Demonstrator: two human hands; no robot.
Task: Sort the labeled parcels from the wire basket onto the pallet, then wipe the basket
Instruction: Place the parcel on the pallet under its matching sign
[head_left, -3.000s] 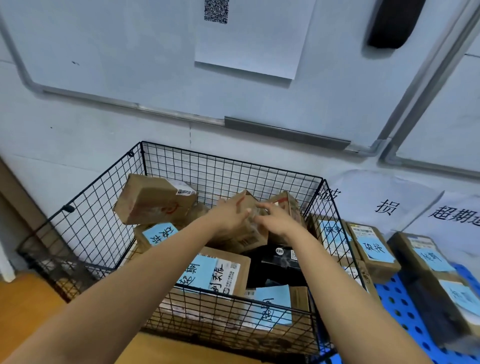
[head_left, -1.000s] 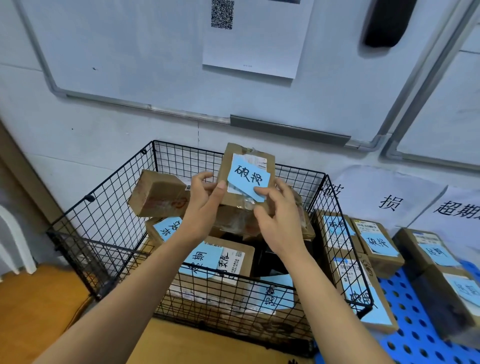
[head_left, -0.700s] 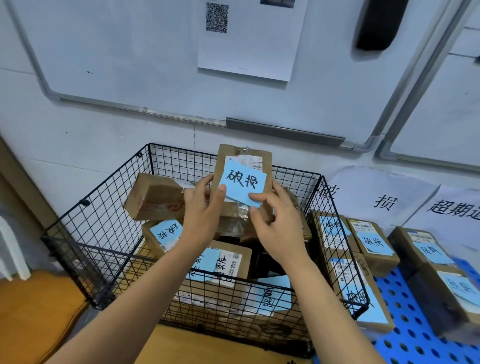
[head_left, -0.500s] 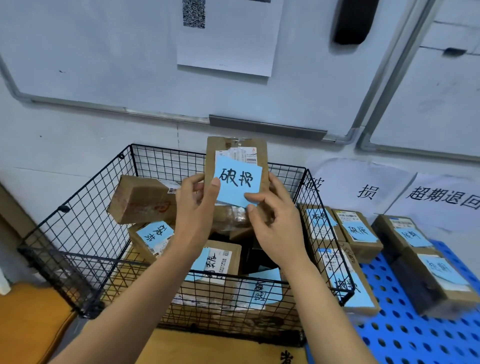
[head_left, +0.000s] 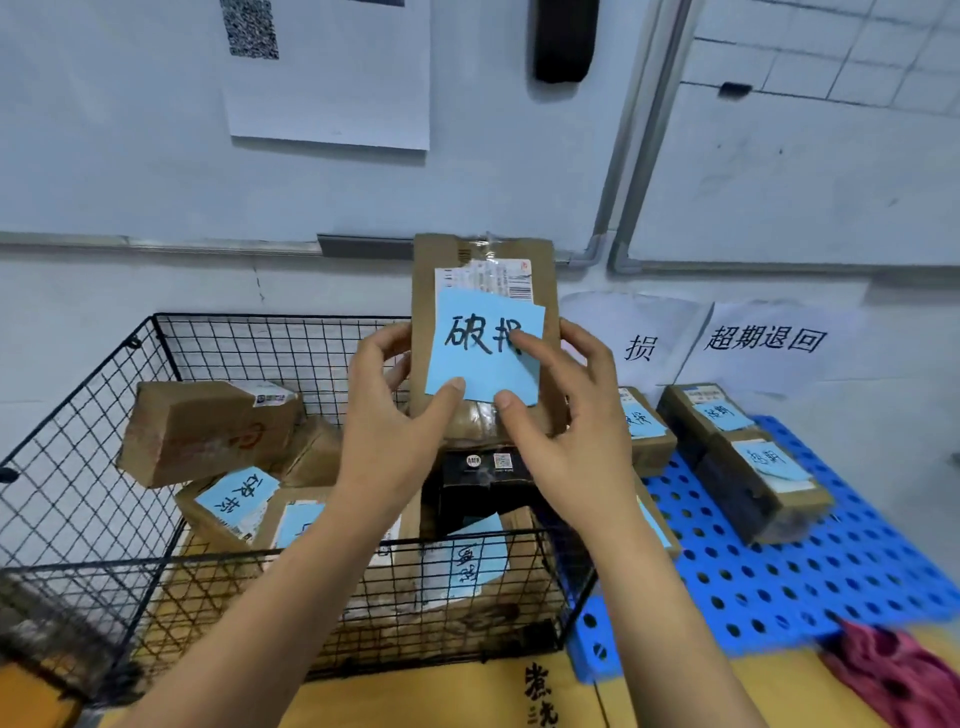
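I hold a brown cardboard parcel (head_left: 483, 265) upright above the black wire basket (head_left: 104, 415), its face toward me with a white shipping label and a blue handwritten note (head_left: 480, 358). My left hand (head_left: 384, 426) grips its left edge, thumb on the note's lower corner. My right hand (head_left: 566, 426) grips the right edge, thumb and forefinger on the note. Several more labeled parcels (head_left: 208, 431) lie in the basket. The blue perforated pallet (head_left: 805, 566) lies to the right with several labeled parcels (head_left: 748, 457) on it.
Two white paper signs (head_left: 763, 340) with black characters hang on the wall behind the pallet. A red cloth (head_left: 893, 675) lies at the pallet's near right corner. A whiteboard and a printed sheet fill the wall above. Yellowish cardboard covers the floor in front.
Both hands took a parcel from the pile, lifted it upright with the blue note facing me, and shifted it right and higher. The view panned right, showing more of the pallet and the red cloth.
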